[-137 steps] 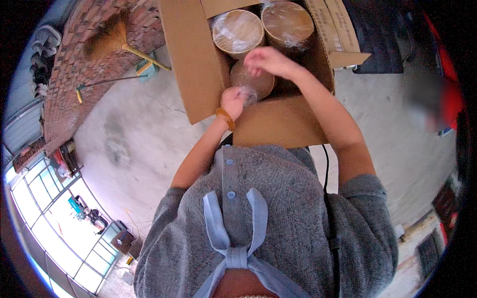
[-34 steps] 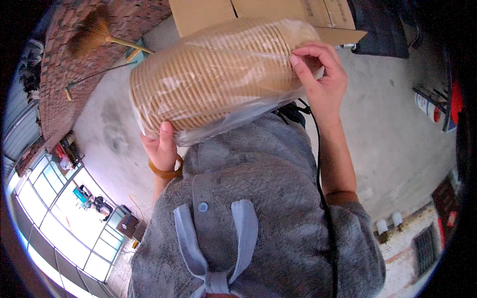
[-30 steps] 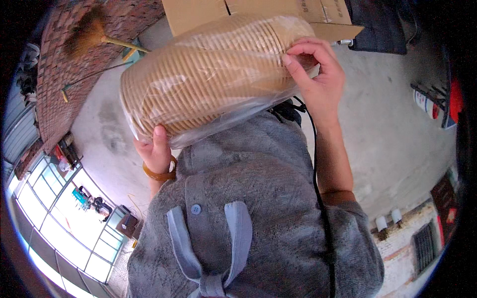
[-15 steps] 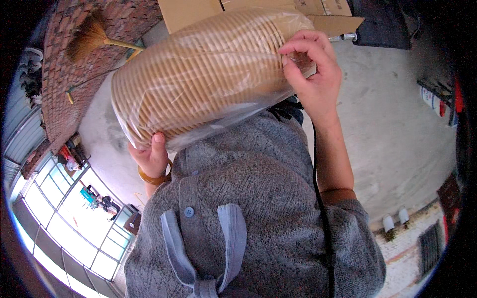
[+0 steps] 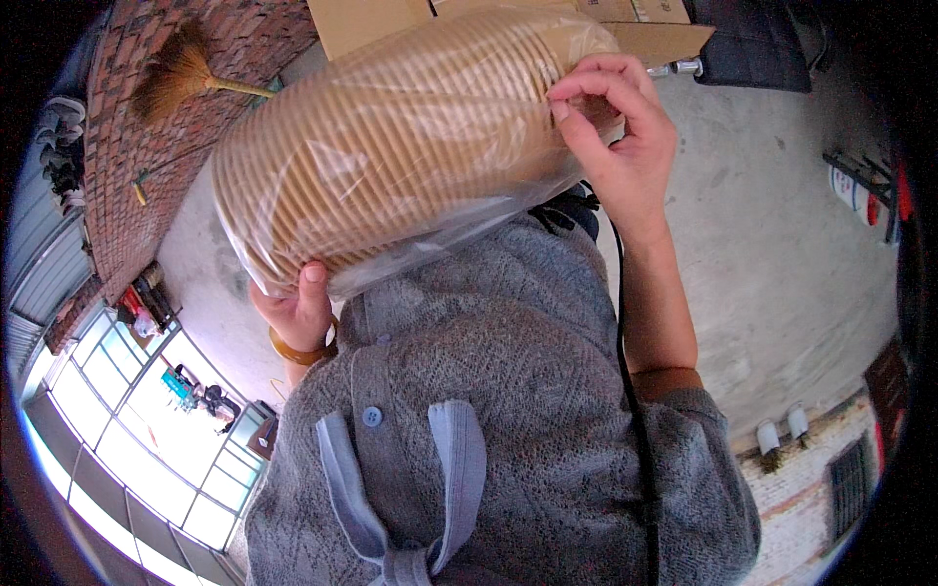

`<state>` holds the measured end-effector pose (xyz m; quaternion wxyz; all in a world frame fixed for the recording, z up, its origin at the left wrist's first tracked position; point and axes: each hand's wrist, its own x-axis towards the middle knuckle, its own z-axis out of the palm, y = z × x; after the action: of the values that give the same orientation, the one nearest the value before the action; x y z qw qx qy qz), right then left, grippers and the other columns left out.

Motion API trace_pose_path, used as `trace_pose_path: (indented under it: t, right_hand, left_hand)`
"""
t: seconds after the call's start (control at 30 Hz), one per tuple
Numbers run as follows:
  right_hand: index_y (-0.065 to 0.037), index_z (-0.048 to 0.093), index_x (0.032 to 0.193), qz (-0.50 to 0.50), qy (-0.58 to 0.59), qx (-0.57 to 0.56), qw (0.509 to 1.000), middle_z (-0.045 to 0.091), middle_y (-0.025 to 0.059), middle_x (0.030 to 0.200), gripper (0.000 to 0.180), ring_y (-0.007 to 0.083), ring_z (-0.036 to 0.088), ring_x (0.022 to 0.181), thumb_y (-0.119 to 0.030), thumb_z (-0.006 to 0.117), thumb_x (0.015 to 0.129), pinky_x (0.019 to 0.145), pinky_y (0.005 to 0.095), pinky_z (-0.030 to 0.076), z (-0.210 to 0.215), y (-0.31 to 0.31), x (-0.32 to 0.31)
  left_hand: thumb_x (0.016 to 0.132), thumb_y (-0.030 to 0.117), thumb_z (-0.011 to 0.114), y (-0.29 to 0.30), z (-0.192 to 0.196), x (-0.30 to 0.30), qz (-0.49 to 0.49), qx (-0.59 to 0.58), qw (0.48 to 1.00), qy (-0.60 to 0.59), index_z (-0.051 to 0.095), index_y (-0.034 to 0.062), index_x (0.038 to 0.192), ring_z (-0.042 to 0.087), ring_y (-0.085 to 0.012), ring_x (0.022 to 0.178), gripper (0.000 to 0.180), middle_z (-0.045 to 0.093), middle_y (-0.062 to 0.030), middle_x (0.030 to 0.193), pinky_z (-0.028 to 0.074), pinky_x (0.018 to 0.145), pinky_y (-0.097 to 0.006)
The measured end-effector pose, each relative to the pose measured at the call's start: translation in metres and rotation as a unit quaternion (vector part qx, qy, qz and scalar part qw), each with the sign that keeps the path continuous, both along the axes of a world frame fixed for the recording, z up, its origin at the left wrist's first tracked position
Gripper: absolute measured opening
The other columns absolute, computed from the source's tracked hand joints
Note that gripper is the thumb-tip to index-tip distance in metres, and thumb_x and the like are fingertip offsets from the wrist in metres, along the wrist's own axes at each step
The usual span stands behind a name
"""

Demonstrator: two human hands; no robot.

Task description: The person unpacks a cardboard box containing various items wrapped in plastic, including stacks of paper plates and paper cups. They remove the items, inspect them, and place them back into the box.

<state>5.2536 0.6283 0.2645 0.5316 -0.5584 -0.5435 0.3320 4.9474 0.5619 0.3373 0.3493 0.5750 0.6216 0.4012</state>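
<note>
Your left hand cups the bagged stack of brown paper bowls from below, grip closed on it. Your right hand pinches the plastic near its far end.

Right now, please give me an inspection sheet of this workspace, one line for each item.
Surface: grey concrete floor, stained; no table seen.
Job's things: a long stack of brown paper bowls in a clear plastic sleeve, held lying sideways against the chest; an open cardboard box behind it.
Clutter: a broom lying on the brick paving; dark mat at top right.
Grippers: left hand supports the stack from below; right hand pinches the plastic at the far end with its fingers.
Cables: a black cable runs down the grey knitted garment.
Surroundings: large windows at lower left, brick wall at lower right.
</note>
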Motion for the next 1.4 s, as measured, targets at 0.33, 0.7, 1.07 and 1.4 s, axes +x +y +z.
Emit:
trace_pose_path:
  t: [0.33, 0.7, 1.07, 1.4]
  right_hand:
    - [-0.010, 0.066, 0.081, -0.007, -0.033, 0.008, 0.999, 0.056, 0.0068, 0.087, 0.017, 0.0217, 0.055, 0.084, -0.008, 0.070, 0.064, 0.074, 0.0301, 0.044, 0.003, 0.002, -0.002]
    - [-0.013, 0.067, 0.083, 0.031, -0.085, 0.096, 0.991, 0.055, 0.0050, 0.089, 0.021, 0.0215, 0.052, 0.084, -0.005, 0.064, 0.064, 0.073, 0.0314, 0.041, -0.004, 0.008, 0.000]
    - [-0.013, 0.067, 0.081, 0.029, -0.082, 0.101, 0.991, 0.056, 0.0053, 0.089, 0.019, 0.0223, 0.052, 0.085, -0.007, 0.063, 0.063, 0.074, 0.0328, 0.041, -0.008, 0.007, 0.002]
    - [-0.010, 0.066, 0.076, -0.019, -0.070, 0.080, 0.994, 0.056, 0.0067, 0.085, 0.015, 0.0233, 0.053, 0.085, -0.014, 0.073, 0.063, 0.075, 0.0333, 0.042, 0.001, 0.003, -0.007]
  left_hand:
    - [0.079, 0.029, 0.071, 0.000, 0.000, 0.004, 0.006, 0.005, 1.000, -0.009, 0.053, -0.0065, 0.112, 0.056, -0.0171, 0.097, 0.052, 0.062, -0.0105, 0.105, 0.042, 0.086, -0.030]
    - [0.081, 0.024, 0.068, -0.001, 0.000, 0.002, -0.022, -0.009, 1.000, -0.001, 0.051, -0.0058, 0.114, 0.056, -0.0185, 0.098, 0.048, 0.061, -0.0111, 0.107, 0.042, 0.086, -0.031]
    - [0.081, 0.022, 0.068, -0.004, 0.003, -0.003, -0.047, -0.043, 0.998, 0.010, 0.045, -0.0043, 0.121, 0.055, -0.0196, 0.101, 0.054, 0.059, -0.0111, 0.110, 0.041, 0.088, -0.033]
    - [0.077, 0.027, 0.073, -0.003, 0.005, 0.008, -0.018, -0.013, 1.000, 0.004, 0.053, -0.0072, 0.110, 0.058, -0.0178, 0.093, 0.051, 0.063, -0.0118, 0.101, 0.044, 0.083, -0.030]
